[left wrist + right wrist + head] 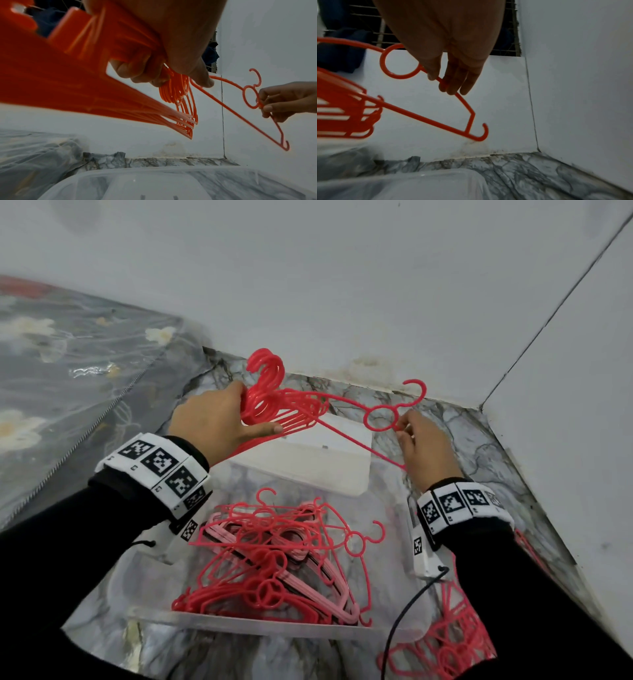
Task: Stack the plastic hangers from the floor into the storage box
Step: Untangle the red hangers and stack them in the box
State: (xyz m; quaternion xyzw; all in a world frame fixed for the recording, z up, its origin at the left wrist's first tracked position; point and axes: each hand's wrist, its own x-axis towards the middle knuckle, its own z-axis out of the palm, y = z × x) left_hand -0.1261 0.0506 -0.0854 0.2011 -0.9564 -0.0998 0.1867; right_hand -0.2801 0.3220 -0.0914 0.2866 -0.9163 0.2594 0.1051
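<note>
A single red hanger [380, 416] is held in the air over the clear storage box [301, 628], its long bar running from far left down to near right, its hook pointing at the far wall. The right hand [424, 445] pinches its shoulder just beside the ring. The left hand [219, 422] grips a bundle of red hangers [274, 402], hooks pointing far. More hangers [284, 563] lie heaped in the box on the marble floor [455, 419].
</note>
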